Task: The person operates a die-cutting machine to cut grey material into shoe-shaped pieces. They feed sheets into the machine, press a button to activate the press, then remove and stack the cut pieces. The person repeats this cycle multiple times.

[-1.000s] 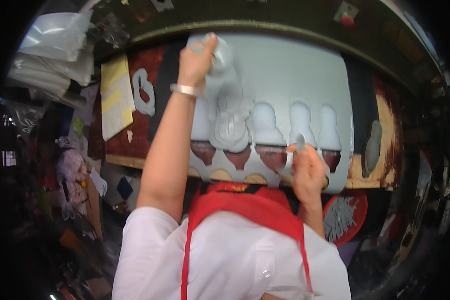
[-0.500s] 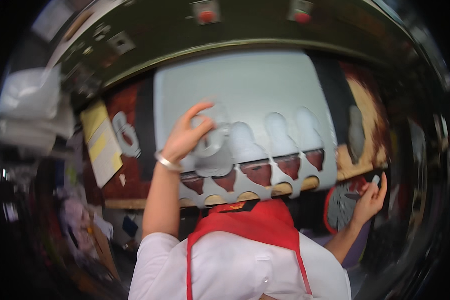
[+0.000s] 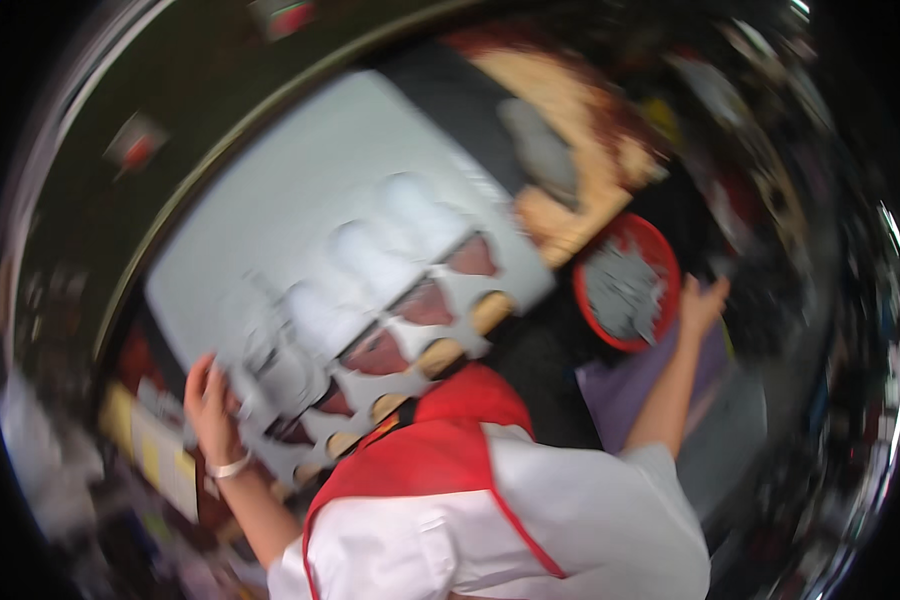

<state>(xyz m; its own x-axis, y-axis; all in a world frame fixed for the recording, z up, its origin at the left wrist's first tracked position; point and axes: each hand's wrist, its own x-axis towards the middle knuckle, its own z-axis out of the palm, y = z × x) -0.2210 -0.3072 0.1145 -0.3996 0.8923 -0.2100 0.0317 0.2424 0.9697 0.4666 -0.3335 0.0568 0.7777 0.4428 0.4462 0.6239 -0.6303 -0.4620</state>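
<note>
Cluttered workbench (image 3: 570, 225), heavily blurred, tilted hard in the head view. Pale grey sheet (image 3: 300, 230) spread across it, long axis running lower left to upper right, its near edge cut into a row of rounded tabs with dark red and tan showing through the gaps. Left hand (image 3: 212, 405) pressed flat on the sheet's lower-left corner, fingers spread, gripping nothing, bracelet (image 3: 228, 467) at the wrist. Right hand (image 3: 702, 302) well off to the right, palm open and empty, just beside a round red-rimmed tray (image 3: 625, 288). Left hand clearly nearer the sheet. Red apron (image 3: 440, 450) over white shirt below.
</note>
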